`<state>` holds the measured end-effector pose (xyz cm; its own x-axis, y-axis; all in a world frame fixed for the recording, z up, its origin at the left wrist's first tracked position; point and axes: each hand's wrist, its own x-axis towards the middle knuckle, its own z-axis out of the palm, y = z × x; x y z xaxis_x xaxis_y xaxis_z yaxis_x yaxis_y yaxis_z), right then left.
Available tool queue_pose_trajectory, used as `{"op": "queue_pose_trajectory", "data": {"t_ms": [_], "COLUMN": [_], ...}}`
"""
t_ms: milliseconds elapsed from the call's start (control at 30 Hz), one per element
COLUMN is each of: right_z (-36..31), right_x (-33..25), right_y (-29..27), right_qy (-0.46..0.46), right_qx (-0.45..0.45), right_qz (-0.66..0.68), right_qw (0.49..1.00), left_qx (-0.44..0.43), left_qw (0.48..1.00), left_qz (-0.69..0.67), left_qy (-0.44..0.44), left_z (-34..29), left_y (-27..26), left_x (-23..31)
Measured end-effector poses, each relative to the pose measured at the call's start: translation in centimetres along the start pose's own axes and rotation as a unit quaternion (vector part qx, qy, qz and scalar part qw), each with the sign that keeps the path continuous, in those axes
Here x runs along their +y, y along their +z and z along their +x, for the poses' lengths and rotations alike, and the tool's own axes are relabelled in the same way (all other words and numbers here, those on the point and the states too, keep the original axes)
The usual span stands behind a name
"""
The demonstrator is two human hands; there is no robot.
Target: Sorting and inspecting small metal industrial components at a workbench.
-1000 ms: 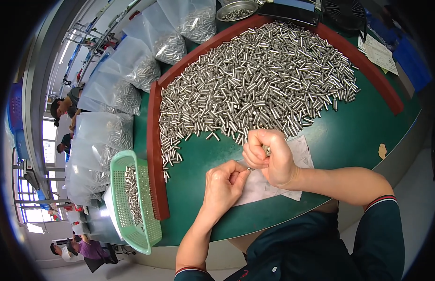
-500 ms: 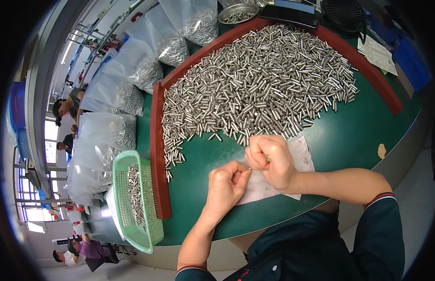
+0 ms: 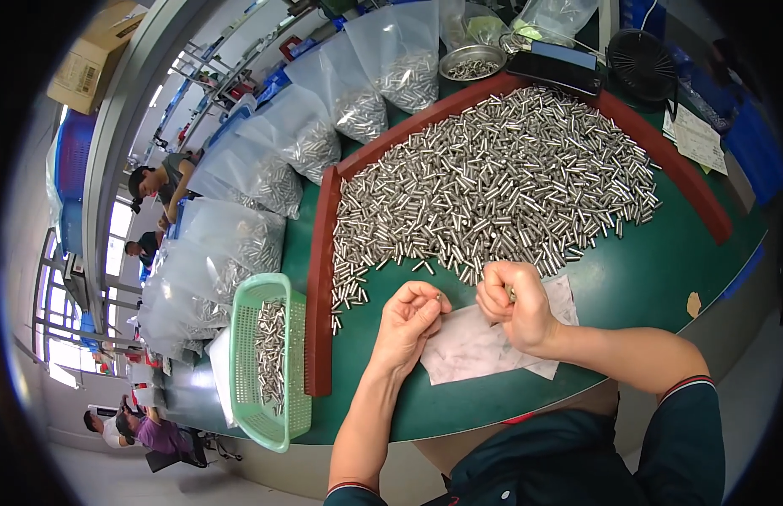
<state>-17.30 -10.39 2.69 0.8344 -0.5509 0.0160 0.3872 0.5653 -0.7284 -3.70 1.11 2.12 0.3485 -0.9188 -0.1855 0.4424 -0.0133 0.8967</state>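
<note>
A broad heap of small silver metal pins (image 3: 493, 177) covers the middle of the green table. Just below its near edge, my left hand (image 3: 406, 327) pinches a small metal pin (image 3: 439, 297) between thumb and forefinger, with only its tip showing. A short gap to the right, my right hand (image 3: 523, 309) is curled into a loose fist. Something small and dull shows inside its curl, too hidden to name. Both hands hover over a smudged white sheet (image 3: 471, 347) on the table.
Dark red rails (image 3: 321, 287) border the heap. Left of them stands a green plastic basket (image 3: 300, 413) holding more pins. Clear bags of pins (image 3: 311, 139) line the far left side. A round metal dish (image 3: 471, 63), a phone (image 3: 556, 67) and a black fan (image 3: 641, 66) sit at the back.
My hands have drawn apart, the right one no longer close against the left fingertips. The whole view has shifted, so the table appears lower and further right.
</note>
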Motion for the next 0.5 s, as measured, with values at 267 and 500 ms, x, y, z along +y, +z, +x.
{"op": "queue_pose_trajectory", "data": {"t_ms": [267, 500], "right_z": [0.20, 0.24], "right_x": [-0.37, -0.30], "right_y": [-0.13, -0.17], "right_qy": [0.015, 0.020], "right_qx": [0.007, 0.007], "right_qz": [0.020, 0.019], "right_qw": [1.000, 1.000], "left_qx": [0.025, 0.027], "left_qw": [0.999, 1.000], "left_qz": [-0.024, -0.013], "left_qy": [-0.006, -0.004], "left_z": [0.48, 0.40], "left_y": [-0.20, -0.13], "left_x": [-0.29, -0.21]}}
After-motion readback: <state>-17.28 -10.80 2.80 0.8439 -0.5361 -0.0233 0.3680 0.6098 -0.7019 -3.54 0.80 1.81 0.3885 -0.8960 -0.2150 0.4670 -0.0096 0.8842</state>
